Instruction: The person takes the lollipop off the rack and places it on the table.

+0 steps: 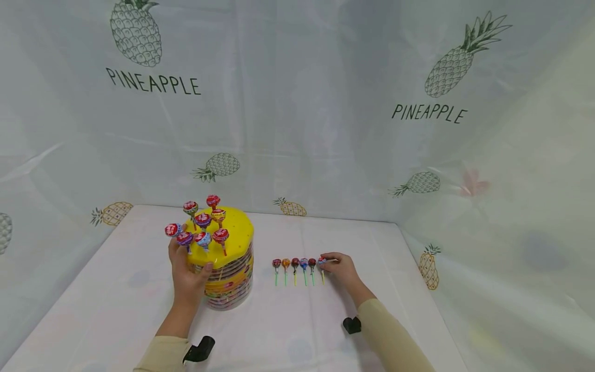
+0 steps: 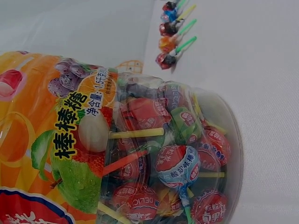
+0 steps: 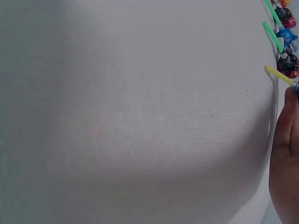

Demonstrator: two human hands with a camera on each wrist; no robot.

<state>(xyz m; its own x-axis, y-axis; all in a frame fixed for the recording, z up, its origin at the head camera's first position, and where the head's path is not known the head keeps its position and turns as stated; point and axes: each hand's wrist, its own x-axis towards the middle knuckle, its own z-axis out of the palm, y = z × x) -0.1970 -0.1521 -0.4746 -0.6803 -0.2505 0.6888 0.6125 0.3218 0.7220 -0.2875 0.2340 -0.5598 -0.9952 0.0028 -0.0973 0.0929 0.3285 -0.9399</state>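
A clear tub of wrapped lollipops [image 1: 230,289] with a yellow lid [image 1: 239,225] stands on the left of the table. Several lollipops [image 1: 203,221] stand upright in the lid. My left hand [image 1: 188,276] grips the tub's upper left side, thumb in front and the other fingers partly hidden behind lollipops. Its printed label [image 2: 70,126] and the candy inside fill much of the left wrist view. To the right lies a row of lollipops [image 1: 295,262], sticks toward me. My right hand [image 1: 343,269] pinches the head of the rightmost one, a blue-wrapped lollipop with a yellow stick [image 3: 279,75].
A white cloth covers the table [image 1: 279,330]. Behind it hangs a pale curtain [image 1: 297,103] printed with pineapples. Black devices [image 1: 200,350] sit at both wrists.
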